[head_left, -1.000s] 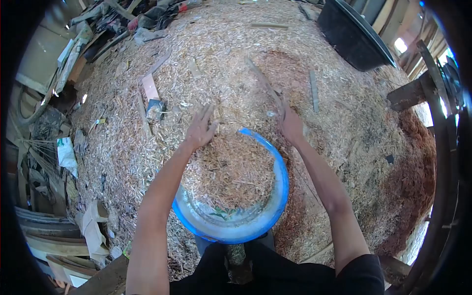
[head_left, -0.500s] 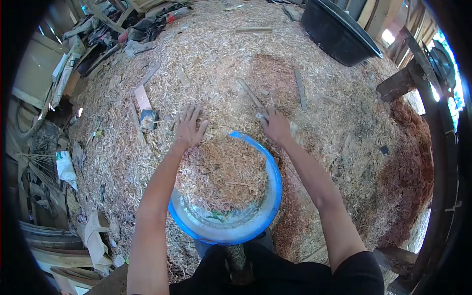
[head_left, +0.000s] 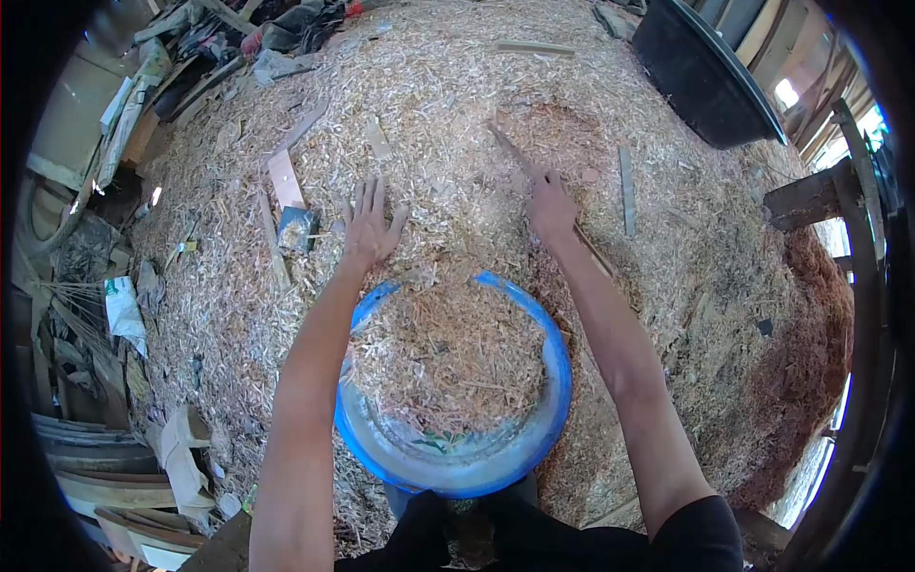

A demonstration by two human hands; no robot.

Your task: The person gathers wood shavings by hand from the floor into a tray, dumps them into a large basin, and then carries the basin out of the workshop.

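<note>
My left hand (head_left: 370,231) lies palm down on the wood shavings (head_left: 429,219), fingers stretched out and thumb apart, holding nothing. In my right hand (head_left: 553,212) is a thin wooden strip (head_left: 512,148), with the fingers closed round it. One end points forward; the other shows behind the wrist. Between my forearms sits a blue-rimmed basin (head_left: 560,381), close to my legs. Shavings heap inside it and cover part of its far rim. A few green leaf bits show near its inner wall.
A large black tub (head_left: 705,81) stands at the back right. Near my left hand lie a pinkish board piece (head_left: 285,179) and a dark block (head_left: 297,229). Another strip (head_left: 626,191) lies to the right. Timber posts (head_left: 815,195) line the right side; scrap wood (head_left: 124,486) lies at lower left.
My right hand has moved slightly forward and right with the wooden strip. My left hand remains flat on the shavings, and more of the basin's far-left rim shows. The view has shifted.
</note>
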